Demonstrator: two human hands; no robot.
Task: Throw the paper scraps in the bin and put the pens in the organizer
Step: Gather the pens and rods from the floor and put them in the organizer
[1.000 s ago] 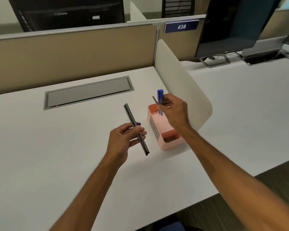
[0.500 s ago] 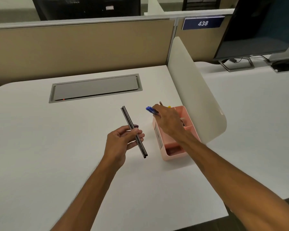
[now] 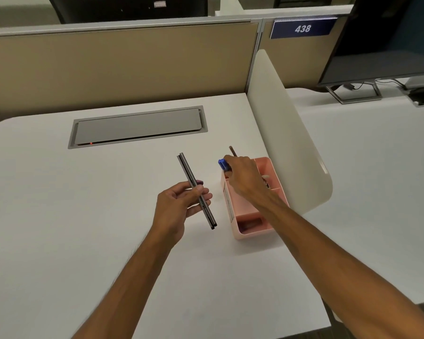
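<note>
A pink organizer (image 3: pixel 271 165) with several compartments stands on the white desk beside a white divider. My right hand (image 3: pixel 244 178) hovers over its far-left part, shut on blue pens (image 3: pixel 222 164) and a thin brown one (image 3: pixel 233 151), whose upper ends stick out past my fingers. Their lower ends are hidden behind my hand. My left hand (image 3: pixel 181 205) is to the left of the organizer, above the desk, holding two dark grey pens (image 3: pixel 194 185) side by side, tilted with the tips toward me. No paper scraps or bin are in view.
A grey cable hatch (image 3: pixel 137 127) is set into the desk (image 3: pixel 59 216) at the back. The curved white divider (image 3: pixel 287 133) rises just right of the organizer. A beige partition (image 3: pixel 108 67) closes the back. A monitor (image 3: pixel 377 45) stands on the neighbouring desk.
My right hand has lowered the blue pens from upright above the organizer down toward its far-left part. My left hand with the dark pens has stayed about where it was.
</note>
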